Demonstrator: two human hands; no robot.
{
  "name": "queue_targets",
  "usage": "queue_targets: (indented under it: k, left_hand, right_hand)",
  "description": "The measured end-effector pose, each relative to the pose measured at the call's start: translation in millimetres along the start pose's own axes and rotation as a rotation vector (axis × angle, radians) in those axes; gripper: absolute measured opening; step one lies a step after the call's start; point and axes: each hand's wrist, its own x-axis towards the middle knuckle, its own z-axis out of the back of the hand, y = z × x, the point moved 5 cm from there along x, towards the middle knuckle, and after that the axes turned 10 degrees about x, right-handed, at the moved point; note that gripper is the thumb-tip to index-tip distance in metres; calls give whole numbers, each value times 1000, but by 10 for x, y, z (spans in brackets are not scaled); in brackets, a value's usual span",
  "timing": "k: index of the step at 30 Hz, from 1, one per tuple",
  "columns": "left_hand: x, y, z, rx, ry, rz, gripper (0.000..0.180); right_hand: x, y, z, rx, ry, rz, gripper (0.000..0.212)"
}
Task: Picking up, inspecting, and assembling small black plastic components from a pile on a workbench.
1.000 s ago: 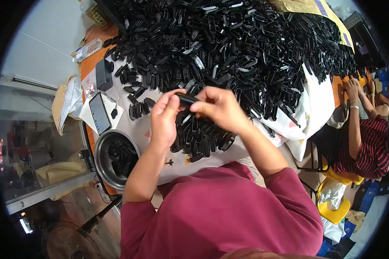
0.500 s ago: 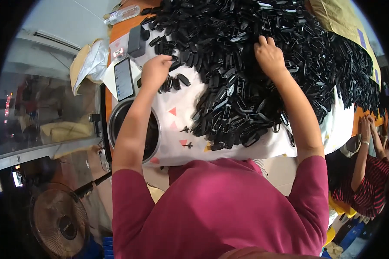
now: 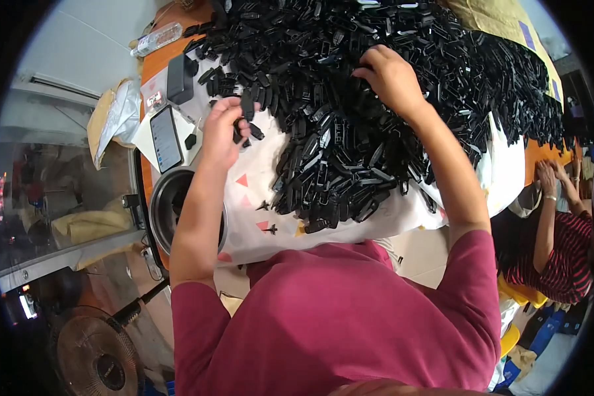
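Note:
A large heap of small, oblong black plastic parts (image 3: pixel 350 152) covers much of the table. At the heap's left edge, my left hand (image 3: pixel 221 132) is closed on one black plastic part (image 3: pixel 247 104), which sticks up from the fingers; more dark plastic shows lower in the grip. Over the middle of the heap is my right hand (image 3: pixel 395 80), its fingers bent and drawn together. Whether they hold a part cannot be made out against the black. Beneath my left forearm stands a round metal bowl (image 3: pixel 154 221) with dark pieces inside.
Left of the heap lie a phone (image 3: pixel 167 138), a dark box (image 3: pixel 180 79) and a clear plastic bottle (image 3: pixel 157 39). A yellowish sack (image 3: pixel 501 23) rests at the far right. Another person's hands (image 3: pixel 549 177) are at the right table edge. A fan (image 3: pixel 99 360) stands lower left.
My left hand has turned and drawn slightly back, lifting a black plastic part from the heap's edge. My right hand has shifted leftward over the heap. The whole view has shifted a little.

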Motion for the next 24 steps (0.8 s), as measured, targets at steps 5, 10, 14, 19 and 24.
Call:
queue_targets:
  k: [5,10,14,19,24]
  left_hand:
    - [-271,-41,-630,-440,274,160,17]
    - [-438,-138,-955,-165,311,-75,25]
    - [-577,-180,-1059,90,248,-356,39]
    - [-659,-312,-1056,202,186,-507,27]
    - [-712,-339,-1076,330,161,-601,27]
  right_hand:
    - [-147,210,-71,871,-42,-674,19]
    - [-289,354,100,1434,-348,-827,14]
    - [-355,793,118,1887,-322,-906,30]
    - [-504,801,28,1784,-192,-896,16]
    - [-523,821,87,1855,-166,-863,12]
